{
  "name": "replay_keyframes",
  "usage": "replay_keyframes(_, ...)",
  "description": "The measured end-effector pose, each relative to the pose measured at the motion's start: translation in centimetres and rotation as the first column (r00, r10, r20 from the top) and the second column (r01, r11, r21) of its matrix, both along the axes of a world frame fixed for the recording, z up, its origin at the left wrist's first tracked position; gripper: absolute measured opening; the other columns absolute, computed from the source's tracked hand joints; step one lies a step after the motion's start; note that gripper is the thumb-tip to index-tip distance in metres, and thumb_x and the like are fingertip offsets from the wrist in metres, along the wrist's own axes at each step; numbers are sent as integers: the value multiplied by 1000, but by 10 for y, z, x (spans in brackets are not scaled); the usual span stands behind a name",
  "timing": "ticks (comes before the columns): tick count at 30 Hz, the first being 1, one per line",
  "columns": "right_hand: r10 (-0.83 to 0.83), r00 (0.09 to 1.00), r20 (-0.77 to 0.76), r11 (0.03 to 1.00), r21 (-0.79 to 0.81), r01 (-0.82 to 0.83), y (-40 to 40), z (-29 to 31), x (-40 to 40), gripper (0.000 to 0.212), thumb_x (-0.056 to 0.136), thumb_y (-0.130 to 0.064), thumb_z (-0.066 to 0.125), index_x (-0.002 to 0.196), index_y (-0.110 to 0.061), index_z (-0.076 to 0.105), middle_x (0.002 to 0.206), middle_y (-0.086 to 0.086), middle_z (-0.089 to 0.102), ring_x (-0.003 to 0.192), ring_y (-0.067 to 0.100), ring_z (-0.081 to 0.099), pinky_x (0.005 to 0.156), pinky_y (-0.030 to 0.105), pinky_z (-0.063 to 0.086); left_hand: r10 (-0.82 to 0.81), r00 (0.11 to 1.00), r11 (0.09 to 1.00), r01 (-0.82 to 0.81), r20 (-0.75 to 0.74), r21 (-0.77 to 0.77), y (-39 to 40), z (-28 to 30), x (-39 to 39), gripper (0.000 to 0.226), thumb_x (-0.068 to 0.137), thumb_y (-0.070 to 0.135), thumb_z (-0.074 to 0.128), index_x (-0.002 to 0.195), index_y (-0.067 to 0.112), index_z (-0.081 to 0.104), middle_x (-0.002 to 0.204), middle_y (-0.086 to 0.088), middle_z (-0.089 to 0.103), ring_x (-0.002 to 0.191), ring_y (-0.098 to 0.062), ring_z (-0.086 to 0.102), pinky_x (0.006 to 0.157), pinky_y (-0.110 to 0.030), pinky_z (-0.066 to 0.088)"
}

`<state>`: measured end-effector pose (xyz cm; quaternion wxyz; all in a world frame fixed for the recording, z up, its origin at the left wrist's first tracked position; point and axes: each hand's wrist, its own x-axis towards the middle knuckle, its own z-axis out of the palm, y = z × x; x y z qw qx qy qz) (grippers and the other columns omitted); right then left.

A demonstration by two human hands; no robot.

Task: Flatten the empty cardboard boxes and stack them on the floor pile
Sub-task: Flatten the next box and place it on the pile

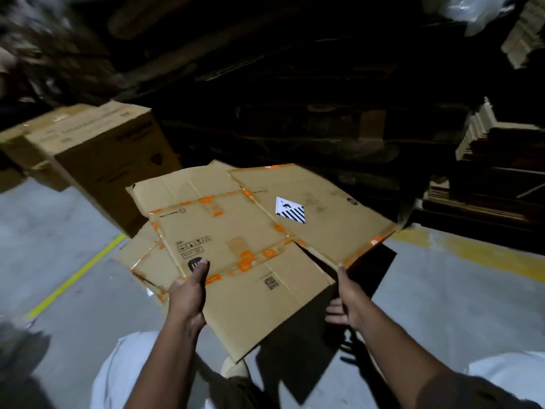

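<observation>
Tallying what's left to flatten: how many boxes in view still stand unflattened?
1 clearly: the large box on the floor at left, behind the flattened box both hands hold. Smaller boxes may sit behind it; the dark background may hide more.

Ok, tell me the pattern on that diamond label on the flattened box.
White diamond label, black diagonal stripes across its lower half; head view, on the flattened box.

A grey concrete floor (pixel 442 305) carries a thin yellow line (pixel 73 276) running on the left and a broader, worn yellow stripe (pixel 472 249) on the right. At far top right hangs something pale, perhaps crumpled plastic wrap (pixel 474 10), too blurred to tell.
</observation>
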<state>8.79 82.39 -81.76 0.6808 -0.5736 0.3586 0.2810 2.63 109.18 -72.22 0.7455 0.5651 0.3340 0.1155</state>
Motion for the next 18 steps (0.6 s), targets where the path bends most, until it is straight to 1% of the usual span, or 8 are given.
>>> replay_keyframes(3, -75, 996, 56, 977, 203, 63, 21, 13, 34, 78, 96, -65, 43, 156, -17, 28, 160, 16, 27, 145, 36, 33, 105, 54, 44, 102, 995, 990, -101, 8, -98, 20, -7, -2, 29, 95, 21, 68, 121, 9, 66, 90, -10, 76, 64, -21, 72, 48, -36, 58)
replay_keyframes(5, -92, 993, 73, 961, 266, 70, 33, 10, 59, 70, 93, -60, 56, 151, -23, 39, 152, 11, 40, 139, 30, 42, 105, 47, 46, 147, 989, 976, -143, 14, -164, 33, -12, -5, 25, 95, 20, 68, 118, 12, 67, 95, -10, 77, 70, -24, 74, 53, -41, 61)
replay_keyframes(7, -93, 989, 114, 965, 253, 61, 46, 12, 78, 45, 92, -47, 65, 130, -27, 49, 109, 7, 56, 96, 19, 57, 66, 29, 60, 171, 985, 953, -161, 17, -258, 44, -14, -4, 27, 96, 20, 67, 121, 12, 67, 106, -16, 75, 82, -28, 75, 61, -48, 62)
replay_keyframes(8, -92, 985, 146, 974, 217, 59, 52, 18, 84, 34, 95, -38, 64, 123, -30, 46, 89, 0, 47, 74, 12, 46, 50, 19, 51, 176, 984, 940, -161, 24, -302, 49, -16, -3, 30, 96, 20, 67, 124, 11, 66, 112, -19, 74, 91, -31, 74, 64, -50, 62)
replay_keyframes(12, -90, 970, 226, 984, 172, 51, 80, 24, 111, 31, 99, -30, 61, 123, -36, 41, 75, -3, 28, 59, 9, 23, 71, 26, 43, 258, 965, 903, -224, 47, -366, 72, -16, 6, 36, 95, 21, 66, 129, 10, 64, 121, -20, 70, 109, -37, 69, 82, -59, 58)
replay_keyframes(14, -81, 966, 244, 978, 205, 30, 100, 28, 124, 32, 98, -34, 62, 124, -35, 44, 81, 0, 41, 64, 10, 33, 67, 25, 42, 281, 958, 898, -243, 55, -367, 84, -14, 12, 35, 95, 20, 66, 129, 11, 64, 120, -20, 71, 111, -37, 69, 90, -64, 53)
replay_keyframes(16, -82, 966, 244, 975, 222, 27, 121, 26, 139, 45, 97, -36, 64, 137, -27, 47, 122, 6, 58, 90, 13, 51, 61, 22, 42, 294, 954, 902, -255, 64, -350, 100, -14, 21, 31, 96, 19, 66, 125, 10, 65, 117, -19, 72, 109, -36, 69, 93, -64, 52)
replay_keyframes(18, -75, 970, 230, 978, 206, 26, 141, 24, 154, 55, 98, -36, 62, 148, -28, 41, 150, 2, 45, 115, 14, 51, 54, 19, 45, 298, 953, 906, -265, 52, -330, 117, -16, 31, 28, 95, 20, 67, 121, 10, 67, 117, -19, 72, 109, -36, 69, 96, -62, 51)
